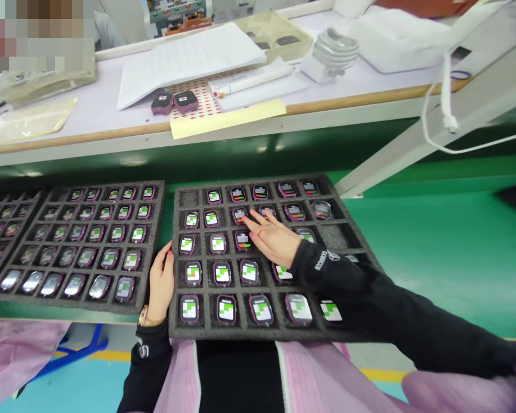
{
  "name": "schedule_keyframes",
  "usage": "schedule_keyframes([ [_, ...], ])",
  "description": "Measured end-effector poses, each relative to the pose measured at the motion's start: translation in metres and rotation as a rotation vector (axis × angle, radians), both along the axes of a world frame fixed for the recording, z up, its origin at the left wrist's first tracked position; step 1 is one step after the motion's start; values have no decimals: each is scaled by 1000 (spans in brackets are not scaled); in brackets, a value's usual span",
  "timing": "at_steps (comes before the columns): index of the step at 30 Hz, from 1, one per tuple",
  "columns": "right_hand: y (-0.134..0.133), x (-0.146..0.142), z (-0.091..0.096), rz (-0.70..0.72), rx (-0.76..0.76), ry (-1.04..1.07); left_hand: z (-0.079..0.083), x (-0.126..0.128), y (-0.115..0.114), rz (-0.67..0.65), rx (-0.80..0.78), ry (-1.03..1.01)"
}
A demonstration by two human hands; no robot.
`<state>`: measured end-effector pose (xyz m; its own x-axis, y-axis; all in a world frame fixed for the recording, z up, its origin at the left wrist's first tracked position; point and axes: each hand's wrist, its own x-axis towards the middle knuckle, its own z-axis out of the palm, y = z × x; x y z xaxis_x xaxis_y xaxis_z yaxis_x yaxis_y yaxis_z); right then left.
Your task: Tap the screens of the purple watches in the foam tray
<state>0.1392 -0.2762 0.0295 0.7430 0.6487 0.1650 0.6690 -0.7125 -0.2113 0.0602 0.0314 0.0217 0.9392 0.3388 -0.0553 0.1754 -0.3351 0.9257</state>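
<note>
A dark grey foam tray lies in front of me, its pockets holding several purple-cased smartwatches with lit screens. Many screens show green and white blocks; others are black with text and an orange or green bar. My right hand is over the middle of the tray, fingers spread, with fingertips at a watch in the second row; I cannot tell whether they press its screen. Nothing is held in it. Against the tray's left side rests my left hand, fingers stretched along the edge. My right sleeve hides some pockets at the lower right.
To the left, a second foam tray of watches sits beside a third, partly cut off. On the raised shelf are papers, two watches, a pen and a coiled cable. A slanted metal post stands at right.
</note>
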Motion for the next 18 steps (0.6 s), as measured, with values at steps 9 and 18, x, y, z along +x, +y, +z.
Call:
schedule_keyframes([
  [9, -28, -12, 9, -60, 42, -27, 4, 1, -2, 15, 24, 13],
  [18, -44, -17, 2, -169, -29, -4, 1, 2, -1, 26, 22, 10],
])
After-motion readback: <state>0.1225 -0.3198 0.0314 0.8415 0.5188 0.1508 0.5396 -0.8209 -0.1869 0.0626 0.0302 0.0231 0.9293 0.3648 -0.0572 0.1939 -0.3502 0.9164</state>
